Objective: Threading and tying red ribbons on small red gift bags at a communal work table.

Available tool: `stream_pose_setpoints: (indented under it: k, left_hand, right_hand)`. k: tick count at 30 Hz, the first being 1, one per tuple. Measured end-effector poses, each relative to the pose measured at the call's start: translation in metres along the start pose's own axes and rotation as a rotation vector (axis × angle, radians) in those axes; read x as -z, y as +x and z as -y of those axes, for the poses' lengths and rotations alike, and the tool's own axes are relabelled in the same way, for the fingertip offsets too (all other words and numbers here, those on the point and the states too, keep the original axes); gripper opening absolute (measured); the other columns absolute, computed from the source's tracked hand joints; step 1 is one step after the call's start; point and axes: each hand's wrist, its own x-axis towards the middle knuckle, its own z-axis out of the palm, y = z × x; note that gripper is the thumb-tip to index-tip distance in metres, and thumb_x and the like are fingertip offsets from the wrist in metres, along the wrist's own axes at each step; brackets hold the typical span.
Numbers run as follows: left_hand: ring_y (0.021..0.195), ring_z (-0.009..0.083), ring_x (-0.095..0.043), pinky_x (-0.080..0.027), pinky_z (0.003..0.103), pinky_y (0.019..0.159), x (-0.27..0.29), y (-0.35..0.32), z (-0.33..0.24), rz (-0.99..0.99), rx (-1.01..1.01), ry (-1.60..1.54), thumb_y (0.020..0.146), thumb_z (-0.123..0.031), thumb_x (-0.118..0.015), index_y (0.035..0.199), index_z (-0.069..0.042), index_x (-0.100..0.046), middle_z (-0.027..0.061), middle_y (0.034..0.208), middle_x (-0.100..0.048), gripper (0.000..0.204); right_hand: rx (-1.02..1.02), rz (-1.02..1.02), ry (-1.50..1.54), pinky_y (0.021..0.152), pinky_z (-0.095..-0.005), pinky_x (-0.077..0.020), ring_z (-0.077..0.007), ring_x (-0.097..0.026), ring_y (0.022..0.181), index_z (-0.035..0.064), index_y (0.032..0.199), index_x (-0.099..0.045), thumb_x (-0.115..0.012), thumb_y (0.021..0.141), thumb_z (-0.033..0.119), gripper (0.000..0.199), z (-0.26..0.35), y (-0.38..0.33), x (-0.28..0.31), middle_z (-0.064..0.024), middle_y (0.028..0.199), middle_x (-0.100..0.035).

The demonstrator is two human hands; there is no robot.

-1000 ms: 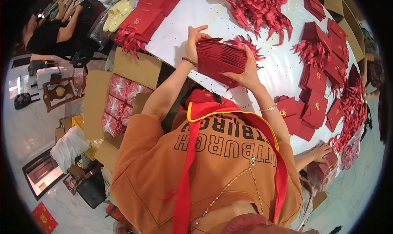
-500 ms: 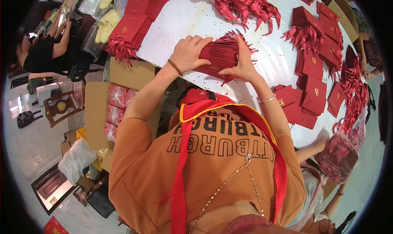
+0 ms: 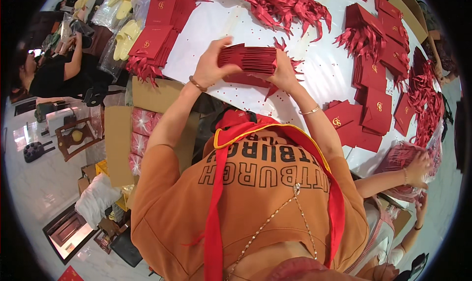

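A thick stack of flat red gift bags (image 3: 250, 59) stands between my hands, its layered edges facing up. My left hand (image 3: 210, 65) holds its left end, with the thumb along the near side and blurred fingertips above. My right hand (image 3: 285, 70) presses against the right end, and its fingers are partly hidden behind the stack. Red ribbons (image 3: 295, 65) poke out past my right hand. Under the stack, another red bag surface (image 3: 248, 78) shows at the table's near edge.
Piles of red bags lie on the white table (image 3: 196, 40) at the left (image 3: 156, 38) and right (image 3: 376, 99). Loose red ribbons (image 3: 287, 8) heap at the far side. Another person's hand (image 3: 419, 170) is at a plastic-wrapped bundle (image 3: 400, 165). An open carton (image 3: 118, 146) stands lower left.
The stack has tipped up, so its layered edges now face up. My left hand has shifted slightly left. The other person's hand at the lower right has moved onto the plastic-wrapped bundle.
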Motion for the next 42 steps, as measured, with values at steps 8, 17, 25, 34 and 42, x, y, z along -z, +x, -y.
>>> stream_pose_setpoints:
  k: [8, 17, 25, 34, 42]
  left_hand:
    - [0.124, 0.0251, -0.038, -0.031, 0.038, 0.104, -0.031, 0.011, 0.013, -0.309, 0.433, -1.251, 0.085, -0.07, -0.016, 0.144, -0.01, -0.017, 0.0171, 0.136, -0.037, 0.085]
    - [0.085, 0.0182, -0.06, -0.046, 0.027, 0.077, 0.002, 0.009, 0.004, 0.046, 0.39, -0.45, 0.085, -0.027, -0.061, 0.095, -0.001, -0.063, 0.0093, 0.089, -0.064, 0.028]
    - [0.085, 0.0293, -0.052, -0.042, 0.04, 0.071, -0.018, 0.037, -0.047, 0.341, -0.066, 0.536, 0.059, -0.033, -0.078, 0.12, -0.008, -0.047, 0.0118, 0.094, -0.052, 0.073]
    - [0.08, 0.0297, -0.052, -0.042, 0.039, 0.069, -0.014, 0.037, -0.051, 0.321, -0.07, 0.48, 0.062, -0.026, -0.076, 0.113, -0.005, -0.048, 0.0119, 0.089, -0.052, 0.062]
    - [0.078, 0.0302, -0.054, -0.044, 0.039, 0.067, -0.022, 0.035, -0.032, 0.334, -0.129, 0.47, 0.065, -0.03, -0.075, 0.105, -0.004, -0.049, 0.0127, 0.086, -0.053, 0.054]
  right_hand:
    - [-0.002, -0.05, -0.199, 0.091, -0.0475, -0.0353, -0.0319, -0.048, 0.111, 0.0074, 0.115, -0.05, -0.083, 0.055, 0.034, 0.073, -0.013, -0.022, -0.007, -0.0133, 0.113, -0.053]
    - [-0.124, -0.009, -0.12, 0.084, -0.0403, -0.0377, -0.0312, -0.053, 0.09, 0.0061, 0.101, -0.049, -0.074, 0.065, 0.029, 0.049, -0.02, -0.021, -0.007, -0.0138, 0.091, -0.056]
    - [-0.145, 0.043, -0.088, 0.093, -0.0427, -0.0331, -0.0312, -0.05, 0.103, 0.0066, 0.113, -0.047, -0.076, 0.062, 0.03, 0.063, -0.02, -0.027, -0.001, -0.0146, 0.104, -0.053]
    - [-0.159, -0.312, 0.403, 0.103, -0.0412, -0.0289, -0.0275, -0.039, 0.123, 0.0045, 0.134, -0.033, -0.065, 0.077, 0.044, 0.076, 0.021, 0.003, 0.024, -0.0178, 0.128, -0.043]
    - [-0.244, -0.194, 0.685, 0.092, -0.0334, -0.0398, -0.0239, -0.052, 0.106, 0.0011, 0.134, -0.031, -0.076, 0.07, 0.029, 0.083, 0.015, -0.007, -0.006, -0.0166, 0.111, -0.055]
